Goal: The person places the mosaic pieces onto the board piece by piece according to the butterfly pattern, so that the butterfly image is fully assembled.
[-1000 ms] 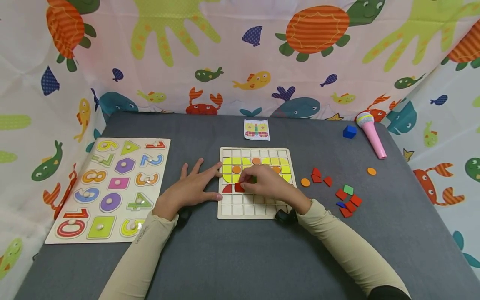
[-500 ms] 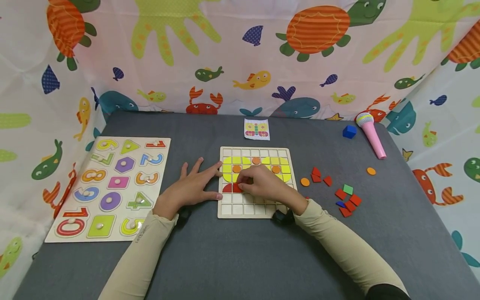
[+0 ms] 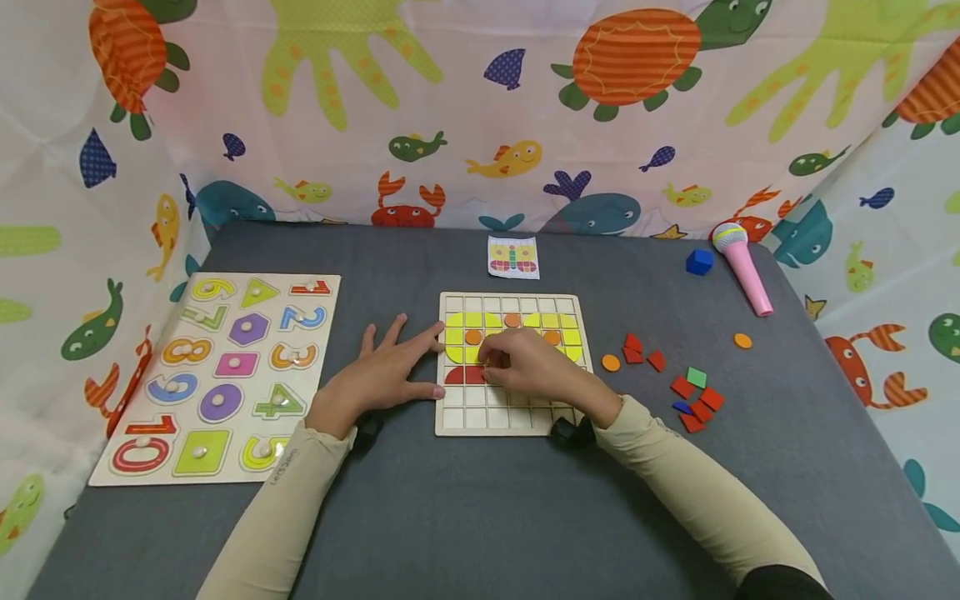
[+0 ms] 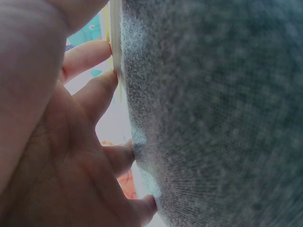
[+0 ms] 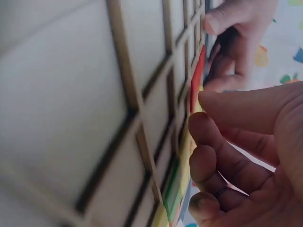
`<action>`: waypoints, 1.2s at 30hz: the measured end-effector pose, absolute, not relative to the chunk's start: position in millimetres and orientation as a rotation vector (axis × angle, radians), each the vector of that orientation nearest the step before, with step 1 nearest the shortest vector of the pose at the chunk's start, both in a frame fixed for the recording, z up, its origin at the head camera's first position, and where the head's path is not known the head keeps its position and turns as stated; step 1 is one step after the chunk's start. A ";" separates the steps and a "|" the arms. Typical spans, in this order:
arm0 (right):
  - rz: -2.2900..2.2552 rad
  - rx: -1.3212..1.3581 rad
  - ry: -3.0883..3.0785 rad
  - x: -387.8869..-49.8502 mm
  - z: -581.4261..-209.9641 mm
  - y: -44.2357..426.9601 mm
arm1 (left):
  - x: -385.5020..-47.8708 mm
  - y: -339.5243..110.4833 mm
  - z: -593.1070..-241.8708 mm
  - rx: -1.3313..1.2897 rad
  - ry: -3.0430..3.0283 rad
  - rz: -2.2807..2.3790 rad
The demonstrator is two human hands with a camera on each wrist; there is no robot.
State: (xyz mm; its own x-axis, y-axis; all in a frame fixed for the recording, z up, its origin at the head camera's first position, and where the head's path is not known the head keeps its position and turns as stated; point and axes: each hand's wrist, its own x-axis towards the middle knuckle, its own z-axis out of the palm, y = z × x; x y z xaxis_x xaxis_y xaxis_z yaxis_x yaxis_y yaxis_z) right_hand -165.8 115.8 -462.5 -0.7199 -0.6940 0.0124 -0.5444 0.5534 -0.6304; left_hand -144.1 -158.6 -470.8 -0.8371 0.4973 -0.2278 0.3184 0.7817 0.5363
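My left hand (image 3: 382,379) lies with fingers spread, its fingertips and thumb at the left edge of a wooden grid board (image 3: 512,423). In the left wrist view, fingers (image 4: 97,92) touch the board's edge (image 4: 115,33). My right hand (image 3: 536,364) is over the board, its fingertips at the right end of a red square tile (image 3: 474,375). That tile lies flat in a cell beside a rounded red tile (image 3: 454,376). The right wrist view shows the thumb and bent fingers (image 5: 203,127) close to the board, no piece visible between them. Yellow tiles (image 3: 454,321) and orange discs (image 3: 512,321) fill upper cells; the hand hides some.
Right of the board lie loose red tiles (image 3: 711,400), a green square (image 3: 696,378), a blue piece (image 3: 682,407) and orange discs (image 3: 742,342). Behind stand a pattern card (image 3: 513,258), a blue cube (image 3: 699,262) and a pink microphone (image 3: 744,271). A number puzzle (image 3: 236,375) lies left.
The red square tile has gone from my right fingers into the cell beside the rounded red tile. My right hand has shifted slightly right off it. The left hand has stayed put.
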 end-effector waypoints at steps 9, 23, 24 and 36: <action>-0.977 -0.944 2.602 -161.2 -458.4 157.5 | -143.4 -160.5 -470.3 0.612 2.611 0.704; -1.104 -0.902 2.460 -150.7 -453.7 235.3 | -143.0 -158.0 -468.5 0.598 2.602 0.703; -1.104 -0.886 2.465 -149.5 -453.7 240.0 | -143.0 -157.9 -468.7 0.595 2.602 0.702; -1.137 -0.698 2.554 -137.0 -453.3 299.6 | -143.3 -158.4 -470.4 0.592 2.608 0.701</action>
